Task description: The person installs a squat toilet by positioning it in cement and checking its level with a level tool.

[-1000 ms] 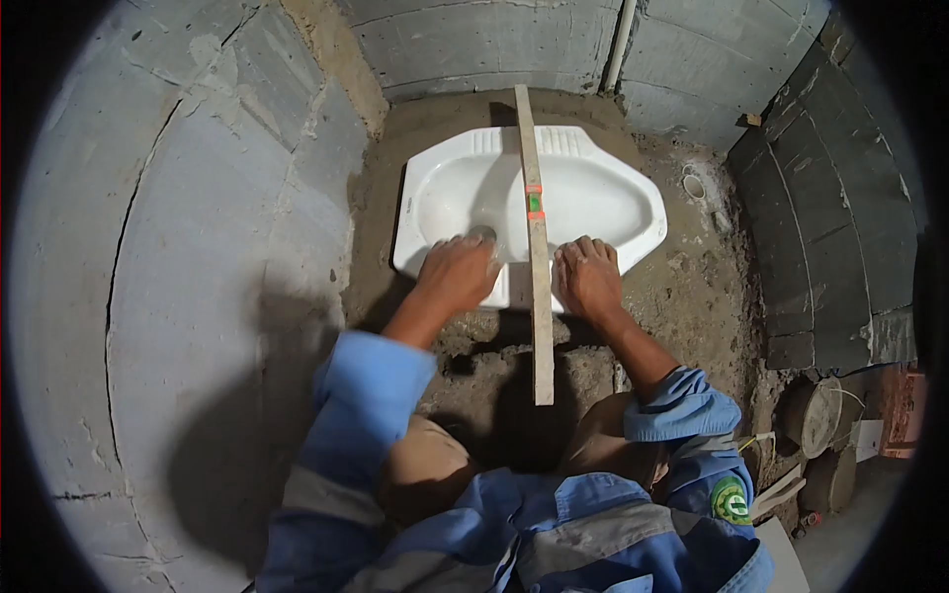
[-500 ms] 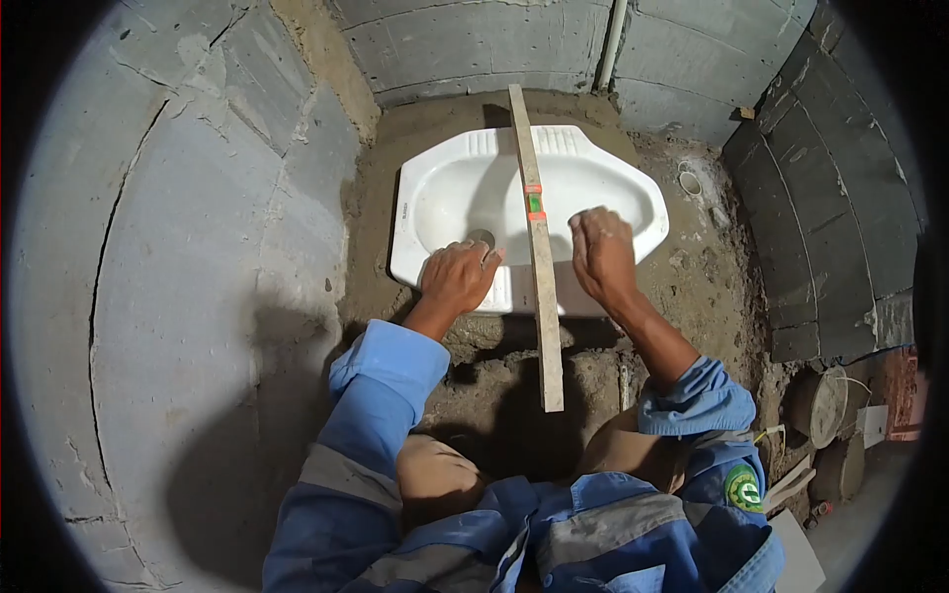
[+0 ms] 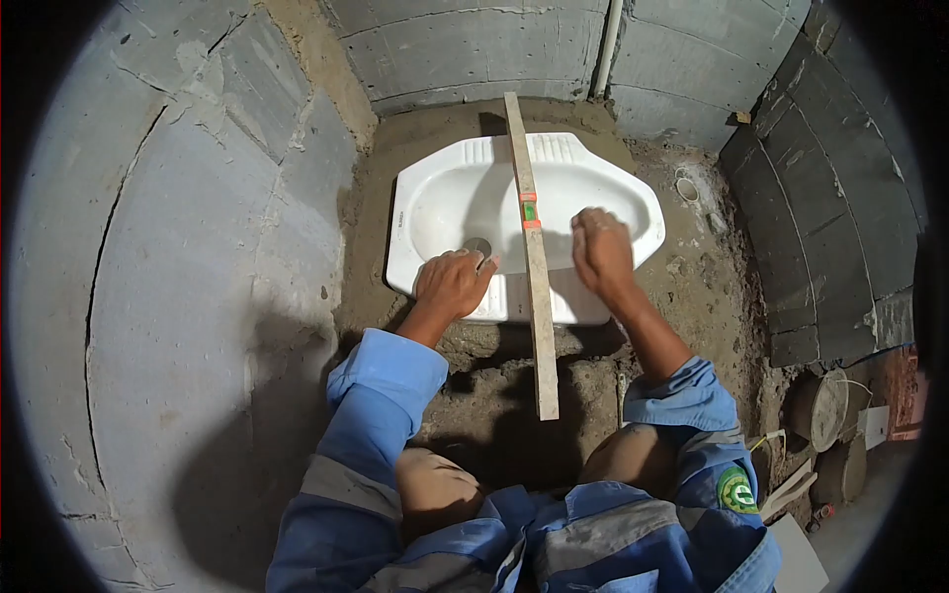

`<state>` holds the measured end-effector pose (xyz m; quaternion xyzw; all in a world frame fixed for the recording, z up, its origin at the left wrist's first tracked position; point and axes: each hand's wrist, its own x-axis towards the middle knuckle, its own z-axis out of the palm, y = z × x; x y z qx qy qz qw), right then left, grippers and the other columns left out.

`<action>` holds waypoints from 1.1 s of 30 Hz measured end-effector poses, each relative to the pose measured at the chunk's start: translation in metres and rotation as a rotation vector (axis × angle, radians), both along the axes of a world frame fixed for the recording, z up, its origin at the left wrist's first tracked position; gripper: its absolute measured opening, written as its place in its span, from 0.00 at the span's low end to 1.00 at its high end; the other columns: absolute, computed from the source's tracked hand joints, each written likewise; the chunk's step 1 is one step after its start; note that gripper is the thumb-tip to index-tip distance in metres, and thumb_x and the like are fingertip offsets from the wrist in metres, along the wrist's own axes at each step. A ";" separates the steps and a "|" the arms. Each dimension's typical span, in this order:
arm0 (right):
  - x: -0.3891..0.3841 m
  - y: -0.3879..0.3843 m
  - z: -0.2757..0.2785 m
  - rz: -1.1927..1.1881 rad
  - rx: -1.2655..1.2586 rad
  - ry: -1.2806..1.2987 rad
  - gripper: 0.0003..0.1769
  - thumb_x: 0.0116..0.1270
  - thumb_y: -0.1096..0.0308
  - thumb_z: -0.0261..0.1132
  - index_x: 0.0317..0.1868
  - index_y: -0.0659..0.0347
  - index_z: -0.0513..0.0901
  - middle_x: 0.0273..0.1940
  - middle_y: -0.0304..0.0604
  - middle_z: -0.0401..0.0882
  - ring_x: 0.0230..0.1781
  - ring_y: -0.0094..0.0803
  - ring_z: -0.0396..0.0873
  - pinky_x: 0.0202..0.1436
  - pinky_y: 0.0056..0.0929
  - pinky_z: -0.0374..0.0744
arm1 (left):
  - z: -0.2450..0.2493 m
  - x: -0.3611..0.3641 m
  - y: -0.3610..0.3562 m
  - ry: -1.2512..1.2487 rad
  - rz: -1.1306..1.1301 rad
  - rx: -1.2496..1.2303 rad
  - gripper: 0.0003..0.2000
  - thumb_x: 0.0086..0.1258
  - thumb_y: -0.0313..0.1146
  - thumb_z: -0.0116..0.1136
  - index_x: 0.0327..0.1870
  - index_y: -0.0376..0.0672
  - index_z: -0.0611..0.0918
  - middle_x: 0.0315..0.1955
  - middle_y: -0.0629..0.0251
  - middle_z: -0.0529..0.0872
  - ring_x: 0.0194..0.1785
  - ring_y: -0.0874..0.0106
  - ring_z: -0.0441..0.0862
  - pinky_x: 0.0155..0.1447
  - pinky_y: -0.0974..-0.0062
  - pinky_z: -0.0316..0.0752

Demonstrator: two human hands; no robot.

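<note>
A white ceramic squat toilet pan (image 3: 435, 205) sits in wet grey mortar. Across its middle lies a long straight wooden batten (image 3: 537, 287), its near end jutting past the front rim. On the batten sits a small orange spirit level (image 3: 530, 211) with a green vial. My left hand (image 3: 454, 284) grips the pan's near-left rim, fingers bent over the edge close to the dark drain hole (image 3: 478, 246). To the right of the batten, my right hand (image 3: 602, 249) is curled into a fist over the pan's near-right edge; nothing shows in it.
Grey block walls (image 3: 198, 247) enclose the pan on the left, back and right. A white pipe (image 3: 610, 49) runs up the back wall, and a round pipe opening (image 3: 688, 189) lies in the floor at right. A bucket (image 3: 822, 410) and scraps lie at the lower right.
The view has shifted slightly, so the pan and batten sit a little lower in it. Both hands keep nearly the same places, the right one still curled.
</note>
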<state>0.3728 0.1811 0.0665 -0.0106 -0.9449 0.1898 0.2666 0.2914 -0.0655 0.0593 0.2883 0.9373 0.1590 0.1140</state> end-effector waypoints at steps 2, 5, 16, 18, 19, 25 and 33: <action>-0.006 0.011 0.007 -0.077 0.006 0.005 0.07 0.69 0.69 0.60 0.41 0.63 0.79 0.38 0.53 0.80 0.42 0.52 0.78 0.48 0.51 0.72 | -0.004 0.000 -0.001 0.007 -0.006 -0.001 0.30 0.80 0.58 0.41 0.54 0.38 0.85 0.50 0.46 0.87 0.57 0.50 0.82 0.65 0.54 0.73; -0.007 0.000 -0.024 -0.127 0.150 -0.307 0.10 0.71 0.65 0.58 0.43 0.63 0.79 0.40 0.53 0.82 0.44 0.50 0.79 0.51 0.49 0.73 | -0.008 0.000 -0.001 0.028 -0.007 0.025 0.31 0.80 0.59 0.41 0.54 0.37 0.85 0.50 0.46 0.87 0.58 0.50 0.81 0.66 0.55 0.72; -0.005 -0.001 -0.031 -0.172 0.144 -0.155 0.11 0.72 0.63 0.58 0.42 0.63 0.80 0.38 0.51 0.83 0.42 0.47 0.81 0.51 0.46 0.75 | -0.013 0.011 0.032 0.075 0.070 0.053 0.20 0.76 0.50 0.50 0.45 0.43 0.86 0.39 0.48 0.89 0.45 0.47 0.86 0.52 0.48 0.78; -0.002 -0.002 -0.029 -0.159 0.138 -0.138 0.09 0.71 0.65 0.59 0.41 0.63 0.80 0.37 0.51 0.82 0.41 0.48 0.81 0.50 0.47 0.75 | -0.002 0.009 0.034 0.032 0.087 0.022 0.20 0.75 0.50 0.50 0.45 0.42 0.85 0.39 0.47 0.89 0.46 0.47 0.86 0.53 0.49 0.78; 0.000 -0.001 -0.027 -0.157 0.143 -0.143 0.09 0.71 0.65 0.59 0.41 0.63 0.80 0.37 0.51 0.82 0.41 0.48 0.81 0.50 0.47 0.75 | 0.002 0.010 0.035 -0.015 0.112 -0.010 0.20 0.75 0.50 0.51 0.46 0.42 0.85 0.39 0.47 0.89 0.47 0.47 0.86 0.53 0.49 0.78; -0.007 0.002 0.041 -0.100 0.002 0.299 0.03 0.67 0.72 0.61 0.37 0.62 0.77 0.32 0.51 0.77 0.35 0.52 0.76 0.46 0.50 0.70 | 0.008 0.010 0.034 -0.046 0.124 -0.040 0.20 0.75 0.50 0.52 0.44 0.41 0.86 0.41 0.47 0.89 0.49 0.48 0.86 0.54 0.51 0.79; -0.001 -0.006 -0.028 -0.116 0.184 -0.073 0.09 0.69 0.65 0.60 0.42 0.63 0.79 0.35 0.50 0.81 0.40 0.46 0.79 0.51 0.43 0.73 | -0.003 0.007 0.035 0.003 0.123 0.001 0.24 0.74 0.55 0.50 0.40 0.41 0.87 0.40 0.47 0.89 0.49 0.49 0.86 0.56 0.53 0.78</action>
